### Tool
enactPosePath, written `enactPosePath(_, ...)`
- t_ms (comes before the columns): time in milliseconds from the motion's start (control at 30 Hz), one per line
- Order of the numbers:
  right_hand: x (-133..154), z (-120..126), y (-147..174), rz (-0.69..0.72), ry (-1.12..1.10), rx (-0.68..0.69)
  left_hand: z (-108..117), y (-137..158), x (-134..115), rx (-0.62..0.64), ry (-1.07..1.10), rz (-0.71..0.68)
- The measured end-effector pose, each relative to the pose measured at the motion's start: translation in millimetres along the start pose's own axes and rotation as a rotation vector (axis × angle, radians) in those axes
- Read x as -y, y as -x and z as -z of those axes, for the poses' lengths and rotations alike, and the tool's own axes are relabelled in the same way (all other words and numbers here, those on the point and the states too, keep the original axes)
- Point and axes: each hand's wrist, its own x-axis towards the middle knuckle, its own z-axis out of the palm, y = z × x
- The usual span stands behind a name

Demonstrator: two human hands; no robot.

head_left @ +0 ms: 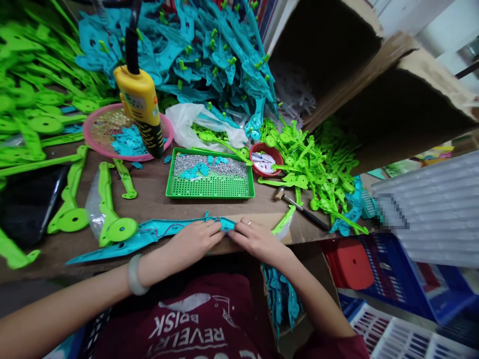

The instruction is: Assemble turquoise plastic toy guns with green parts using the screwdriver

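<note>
A long blue plastic shell half [160, 228] lies along the table's front edge, its hollow side up with a thin dark wire running inside. Both my hands are at its right end. My left hand [200, 237] has its fingers curled onto the shell, thumb side toward the middle. Close beside it, my right hand [258, 239] grips the same end, its fingertips bent over the blue part. What lies under the fingertips is hidden. Beyond the hands stands a green tray [209, 187] of small screws and little blue pieces.
A yellow electric screwdriver [140, 102] hangs over a pink basket [92, 132]. A hammer [303, 209] lies at the right, near a red bowl [275, 172]. Green parts [318, 164] and blue parts [209, 50] are heaped behind; cardboard boxes [359, 85] stand at the right.
</note>
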Motion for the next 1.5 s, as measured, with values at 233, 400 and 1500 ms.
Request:
enactPosePath(233,11,-3,14,0.021,0.074,-0.071,2,-1,-11,-0.003,-0.003,0.057)
enactPosePath(400,11,-6,25,0.006,0.101,-0.154,2,-9,-11,0.001,0.081,0.058)
enactPosePath(1500,2,-23,-10,-0.420,-0.371,-0.175,-3,-4,-20,0.001,-0.148,-0.021)
